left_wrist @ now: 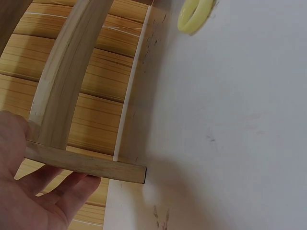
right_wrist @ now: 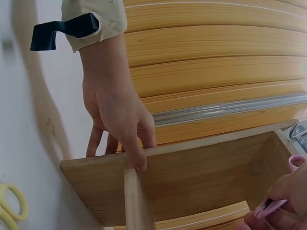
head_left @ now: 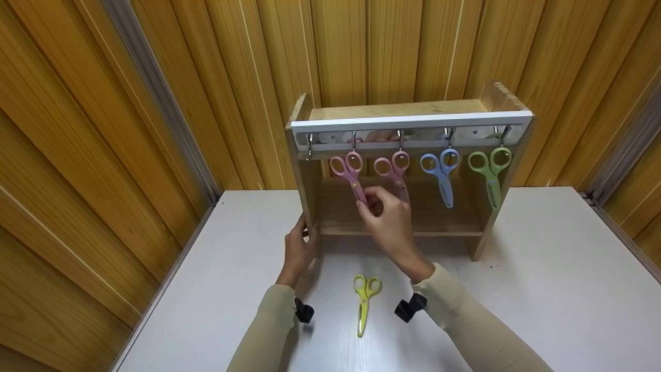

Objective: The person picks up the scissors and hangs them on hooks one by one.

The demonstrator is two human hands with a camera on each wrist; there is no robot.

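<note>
Pink scissors (head_left: 354, 183), blue scissors (head_left: 445, 188), green scissors (head_left: 493, 187), yellow scissors (head_left: 363, 301), tan rack (head_left: 439, 221), white table (head_left: 557, 289), wood-grained amber wall (head_left: 392, 51)

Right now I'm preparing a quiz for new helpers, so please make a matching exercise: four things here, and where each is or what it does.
1. Yellow plastic scissors
2. Green plastic scissors
3. Bare left hand
4. Bare right hand

A. Pinching the leftmost pink plastic scissors
B. Lying on the white tabletop
C. Gripping the wooden rack
D. Hanging from the rightmost metal hook

Pairs: 1-B, 2-D, 3-C, 4-A
</note>
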